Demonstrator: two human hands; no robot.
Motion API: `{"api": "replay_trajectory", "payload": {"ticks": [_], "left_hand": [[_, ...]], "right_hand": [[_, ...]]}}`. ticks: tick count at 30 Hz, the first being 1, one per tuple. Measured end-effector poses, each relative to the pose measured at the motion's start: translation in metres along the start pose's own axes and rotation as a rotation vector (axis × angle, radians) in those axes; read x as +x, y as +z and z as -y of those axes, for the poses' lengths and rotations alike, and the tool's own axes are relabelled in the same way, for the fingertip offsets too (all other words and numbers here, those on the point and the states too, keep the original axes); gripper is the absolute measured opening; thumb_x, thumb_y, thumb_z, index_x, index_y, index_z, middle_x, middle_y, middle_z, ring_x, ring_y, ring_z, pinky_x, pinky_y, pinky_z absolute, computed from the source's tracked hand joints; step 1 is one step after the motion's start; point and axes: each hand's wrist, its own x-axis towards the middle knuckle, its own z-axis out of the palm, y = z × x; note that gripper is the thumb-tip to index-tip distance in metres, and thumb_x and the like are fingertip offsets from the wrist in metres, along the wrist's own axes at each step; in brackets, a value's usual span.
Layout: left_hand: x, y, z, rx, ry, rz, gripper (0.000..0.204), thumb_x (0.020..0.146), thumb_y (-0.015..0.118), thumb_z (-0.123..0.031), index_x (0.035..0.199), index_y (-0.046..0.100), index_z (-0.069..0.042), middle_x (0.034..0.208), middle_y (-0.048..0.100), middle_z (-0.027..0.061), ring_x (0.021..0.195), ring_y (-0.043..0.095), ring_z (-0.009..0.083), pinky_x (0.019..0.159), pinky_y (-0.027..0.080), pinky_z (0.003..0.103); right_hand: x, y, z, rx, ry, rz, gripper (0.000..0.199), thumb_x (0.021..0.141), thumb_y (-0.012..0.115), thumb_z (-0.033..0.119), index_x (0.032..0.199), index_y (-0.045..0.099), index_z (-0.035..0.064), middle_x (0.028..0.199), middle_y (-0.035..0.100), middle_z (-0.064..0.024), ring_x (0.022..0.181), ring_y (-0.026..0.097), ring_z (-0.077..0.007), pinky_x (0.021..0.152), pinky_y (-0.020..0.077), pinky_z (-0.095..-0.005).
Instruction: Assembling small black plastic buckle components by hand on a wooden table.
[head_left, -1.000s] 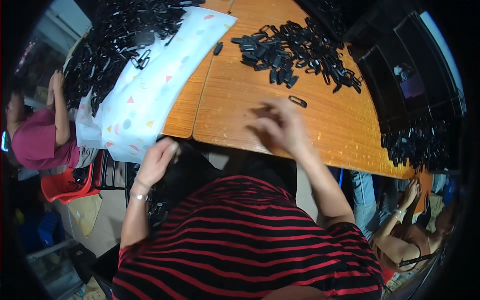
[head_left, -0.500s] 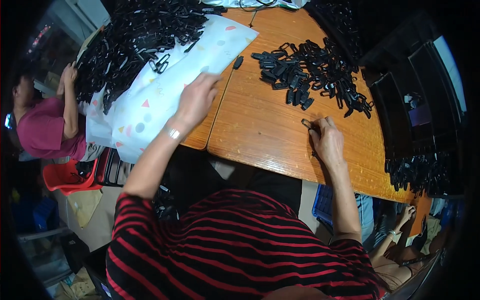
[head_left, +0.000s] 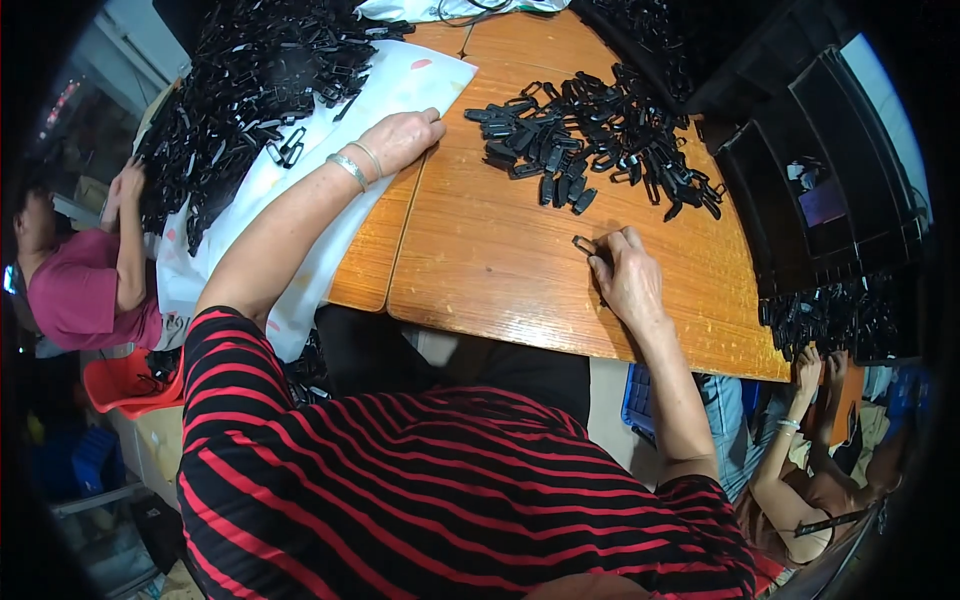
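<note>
My right hand (head_left: 632, 275) is closed in a pinch near the table's front edge, and a small black oblong buckle frame (head_left: 584, 245) sticks out past its thumb. My left hand (head_left: 400, 138) is closed over the right edge of a white patterned sheet (head_left: 420, 75), its fingertips at the bare wood; what they hold, if anything, is hidden. Beyond the right hand lies a pile of black buckle pieces (head_left: 600, 140), some solid, some open frames. A far larger heap of black pieces (head_left: 260, 70) covers the sheet's left part, and a loose open frame (head_left: 290, 148) lies at its edge.
The wooden table (head_left: 480, 320) has a seam running away from me. Dark bins (head_left: 820, 190) stand at its right, more black pieces (head_left: 830, 325) below them. A person in a purple shirt (head_left: 85, 285) works at the left, another person (head_left: 790, 470) at the lower right.
My left hand has gone forward to the sheet's edge, covering where a single black piece lay. The right hand still pinches its buckle frame. The whole view has shifted slightly.
</note>
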Motion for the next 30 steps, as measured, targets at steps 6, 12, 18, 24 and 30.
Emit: {"api": "replay_trajectory", "payload": {"ticks": [6,12,18,24,30], "left_hand": [[-0.002,-0.001,-0.010,-0.151,0.060,-0.031,0.007,0.082,0.055,-0.003,0.088,0.057,-0.003,0.088,0.060,0.0144,0.086,0.062,0.0329,0.075,0.051,0.039],[0.009,-0.002,-0.020,-0.147,0.105,-0.004,0.015,0.081,0.057,0.000,0.096,0.058,-0.004,0.089,0.062,0.0120,0.086,0.063,0.0295,0.076,0.052,0.035],[0.022,0.004,-0.009,0.159,0.275,-0.024,0.010,0.081,0.058,-0.006,0.091,0.060,-0.006,0.086,0.062,0.0081,0.083,0.063,0.0241,0.072,0.053,0.032],[0.022,0.000,-0.019,0.024,0.202,-0.117,0.011,0.077,0.067,-0.011,0.083,0.059,-0.006,0.083,0.060,0.0078,0.086,0.060,0.0239,0.070,0.053,0.033],[-0.004,0.012,-0.023,-0.187,-0.011,-0.213,0.019,0.075,0.072,-0.007,0.090,0.060,-0.003,0.089,0.063,0.0100,0.086,0.062,0.0257,0.071,0.053,0.034]], "right_hand": [[0.001,0.001,0.000,-0.016,-0.003,0.000,0.019,0.079,0.070,0.007,0.093,0.060,-0.0020,0.092,0.058,-0.0160,0.077,0.063,-0.0353,0.065,0.0505,-0.0425],[0.001,0.002,0.001,-0.057,0.021,0.013,0.019,0.080,0.070,0.007,0.094,0.060,-0.0021,0.092,0.058,-0.0158,0.077,0.064,-0.0336,0.065,0.0513,-0.0411],[0.000,0.003,0.002,-0.038,0.018,0.008,0.020,0.080,0.070,0.007,0.095,0.060,-0.0020,0.092,0.058,-0.0158,0.076,0.064,-0.0333,0.065,0.0516,-0.0406],[0.000,0.003,0.001,-0.038,0.022,-0.010,0.020,0.080,0.070,0.008,0.095,0.060,-0.0018,0.092,0.058,-0.0155,0.077,0.064,-0.0331,0.065,0.0518,-0.0406],[-0.002,0.003,0.005,0.064,0.023,-0.023,0.022,0.080,0.072,0.008,0.095,0.060,-0.0027,0.089,0.059,-0.0151,0.077,0.064,-0.0313,0.066,0.0509,-0.0381]]}}
